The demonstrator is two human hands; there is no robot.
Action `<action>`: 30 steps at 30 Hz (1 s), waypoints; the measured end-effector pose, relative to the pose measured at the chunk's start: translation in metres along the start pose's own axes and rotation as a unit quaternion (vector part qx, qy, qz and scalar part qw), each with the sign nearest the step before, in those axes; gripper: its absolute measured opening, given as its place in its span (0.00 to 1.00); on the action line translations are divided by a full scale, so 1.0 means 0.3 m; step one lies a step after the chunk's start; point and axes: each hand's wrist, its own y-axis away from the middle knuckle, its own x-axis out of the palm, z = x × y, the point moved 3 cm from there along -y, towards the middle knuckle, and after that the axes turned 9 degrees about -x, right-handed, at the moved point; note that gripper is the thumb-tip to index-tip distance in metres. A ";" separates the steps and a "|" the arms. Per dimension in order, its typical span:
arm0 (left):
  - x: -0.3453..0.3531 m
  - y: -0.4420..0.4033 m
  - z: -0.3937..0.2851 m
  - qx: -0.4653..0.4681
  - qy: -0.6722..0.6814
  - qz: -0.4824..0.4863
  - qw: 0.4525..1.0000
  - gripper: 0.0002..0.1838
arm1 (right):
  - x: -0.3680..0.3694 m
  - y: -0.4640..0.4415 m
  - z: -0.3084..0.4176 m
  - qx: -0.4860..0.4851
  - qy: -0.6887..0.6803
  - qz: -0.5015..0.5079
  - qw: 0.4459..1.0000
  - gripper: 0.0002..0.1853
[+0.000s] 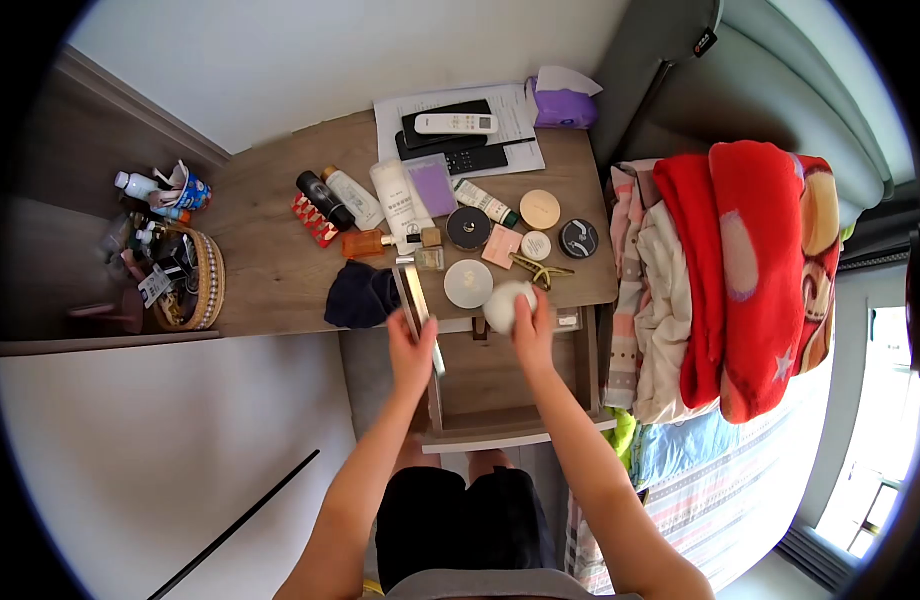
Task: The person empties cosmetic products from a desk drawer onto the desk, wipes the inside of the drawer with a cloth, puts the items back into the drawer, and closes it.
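My left hand [413, 350] is closed on a thin flat rectangular object [414, 295] with a shiny pale edge, held nearly edge-on above the desk's front edge. In my right hand [533, 335] is a white rounded object [504, 308]; whether it is a jar or a puff I cannot make out. Just beyond lie a round pale compact [469, 284], a gold claw hair clip [542, 271] and a small glass bottle [430, 259]. Beneath both hands an open drawer [505, 385] sticks out from the desk.
Tubes, bottles and round cases cover the desk [270, 215] ahead, with a dark cloth [362, 295] at its front. Remote controls lie on papers [520, 110] near a purple tissue pack [563, 102]. A woven basket [212, 275] stands left; folded red blankets [755, 270] are stacked right.
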 end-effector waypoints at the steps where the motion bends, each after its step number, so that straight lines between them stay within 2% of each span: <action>1: 0.007 -0.069 -0.036 0.011 0.001 -0.019 1.000 0.19 | 0.056 -0.051 0.005 0.021 -0.006 0.012 1.000 0.23; 3: 0.024 -0.192 -0.130 -0.018 -0.021 -0.041 0.999 0.23 | 0.167 -0.108 0.122 0.118 -0.052 0.092 0.987 0.20; 5: 0.061 -0.259 -0.243 0.075 0.061 -0.002 0.995 0.26 | 0.231 -0.143 0.103 0.042 -0.090 0.058 0.993 0.20; 7: 0.058 -0.303 -0.268 0.109 -0.006 -0.010 0.994 0.29 | 0.229 -0.139 0.098 -0.014 -0.098 0.032 0.995 0.18; 8: 0.061 -0.297 -0.273 0.180 0.023 0.004 0.983 0.24 | 0.200 -0.114 0.094 -0.028 -0.087 0.023 0.996 0.17; 11: 0.006 -0.178 -0.200 0.263 -0.086 -0.070 0.959 0.18 | 0.054 -0.005 0.003 -0.036 -0.006 0.004 0.999 0.11; 13: -0.024 -0.062 -0.088 0.208 -0.034 0.003 0.977 0.11 | -0.066 0.087 -0.134 -0.007 0.012 -0.020 1.000 0.08; 15: -0.025 0.061 0.033 0.136 -0.074 0.045 0.987 0.08 | -0.170 0.167 -0.277 0.080 -0.016 -0.061 0.995 0.08; 17: 0.002 0.133 0.209 -0.009 -0.020 0.085 0.996 0.08 | -0.253 0.229 -0.374 0.187 -0.048 -0.108 0.975 0.10; 20: 0.057 0.165 0.406 -0.228 0.000 0.060 0.972 0.11 | -0.331 0.235 -0.461 0.299 -0.140 -0.181 0.927 0.18; 23: 0.122 0.122 0.468 -0.311 0.035 0.073 0.947 0.22 | -0.347 0.175 -0.430 0.254 -0.108 -0.220 0.936 0.28; 26: 0.203 0.057 0.454 -0.356 0.083 0.038 0.930 0.31 | -0.335 0.076 -0.388 0.244 -0.120 -0.238 0.932 0.32; 30: 0.263 -0.012 0.456 -0.379 0.094 0.029 0.920 0.22 | -0.345 -0.012 -0.408 0.342 -0.244 -0.210 0.883 0.32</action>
